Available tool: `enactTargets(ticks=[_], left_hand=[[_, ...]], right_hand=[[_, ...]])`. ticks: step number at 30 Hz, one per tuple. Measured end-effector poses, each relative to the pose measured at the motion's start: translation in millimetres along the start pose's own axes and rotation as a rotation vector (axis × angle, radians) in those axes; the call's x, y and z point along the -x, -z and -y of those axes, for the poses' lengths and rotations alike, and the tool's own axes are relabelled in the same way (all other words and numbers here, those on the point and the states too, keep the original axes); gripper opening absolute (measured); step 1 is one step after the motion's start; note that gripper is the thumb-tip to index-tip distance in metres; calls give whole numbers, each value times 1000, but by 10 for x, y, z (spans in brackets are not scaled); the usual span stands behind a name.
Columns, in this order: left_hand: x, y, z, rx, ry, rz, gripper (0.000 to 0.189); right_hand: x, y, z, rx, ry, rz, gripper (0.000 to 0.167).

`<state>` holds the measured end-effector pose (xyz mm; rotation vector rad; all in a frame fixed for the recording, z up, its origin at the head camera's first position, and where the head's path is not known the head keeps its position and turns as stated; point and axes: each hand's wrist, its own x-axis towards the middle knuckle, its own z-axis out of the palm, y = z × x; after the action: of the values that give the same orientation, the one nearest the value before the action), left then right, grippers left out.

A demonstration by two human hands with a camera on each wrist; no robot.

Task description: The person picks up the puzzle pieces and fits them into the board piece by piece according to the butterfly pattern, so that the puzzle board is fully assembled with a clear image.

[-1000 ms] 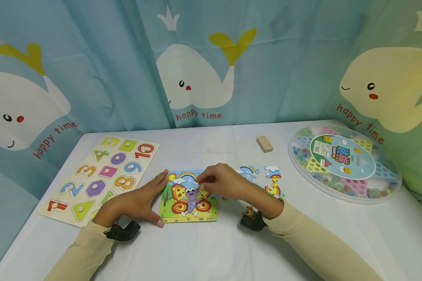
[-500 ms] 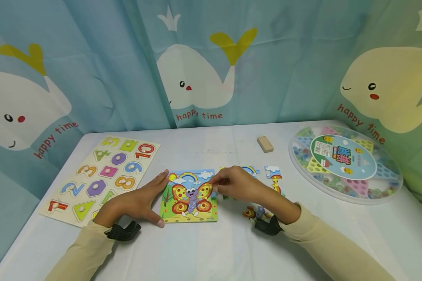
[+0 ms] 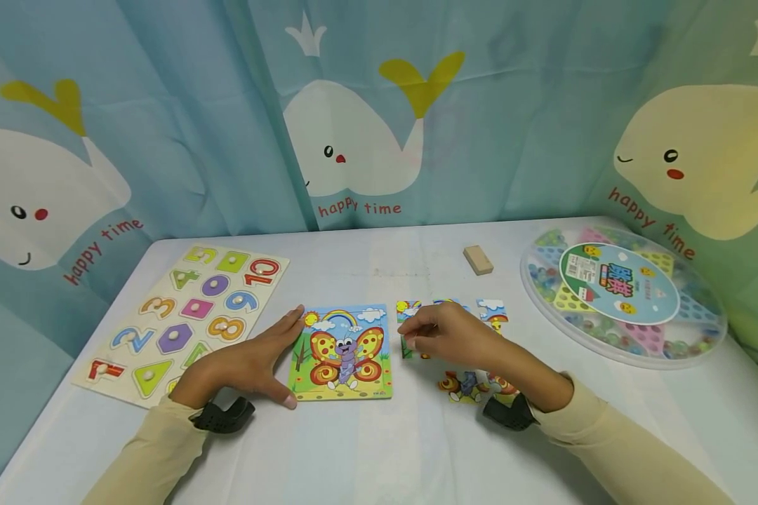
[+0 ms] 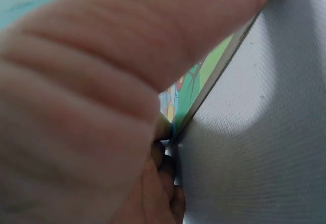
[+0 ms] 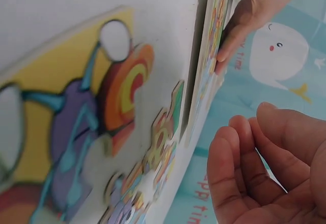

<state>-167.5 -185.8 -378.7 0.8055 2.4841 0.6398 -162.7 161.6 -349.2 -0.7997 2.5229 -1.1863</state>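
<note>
A square puzzle board (image 3: 344,382) printed with a butterfly and a rainbow lies flat on the table. My left hand (image 3: 249,365) rests along its left side, thumb by the lower corner and fingers by the upper one; the left wrist view shows the board's edge (image 4: 216,76) close to them. Right of the board, my right hand (image 3: 445,335) is over loose jigsaw pieces (image 3: 464,386), partly covering them. In the right wrist view its fingers (image 5: 224,173) are loosely bent, thumb apart, with nothing between them. Large in that view lies a butterfly-body piece (image 5: 71,132).
A number-and-shape peg board (image 3: 192,308) lies at the left. At the right is a round clear case (image 3: 619,294) of marbles. A small wooden block (image 3: 478,259) sits towards the back, before a whale-print curtain (image 3: 518,161).
My right hand has moved right, from over the butterfly board to the loose pieces, uncovering the board's picture. The left hand has stayed at the board's left side.
</note>
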Motion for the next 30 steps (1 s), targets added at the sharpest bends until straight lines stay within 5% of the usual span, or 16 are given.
enactTargets(ticks=[13,30], left_hand=[[0,-6,-6,-1,24,2,128],[-3,12,-37,-5,29,12,128]], right_hand=[[246,151,-172,33,-4,-37,19],[489,137,-248,61,-40,11,24]])
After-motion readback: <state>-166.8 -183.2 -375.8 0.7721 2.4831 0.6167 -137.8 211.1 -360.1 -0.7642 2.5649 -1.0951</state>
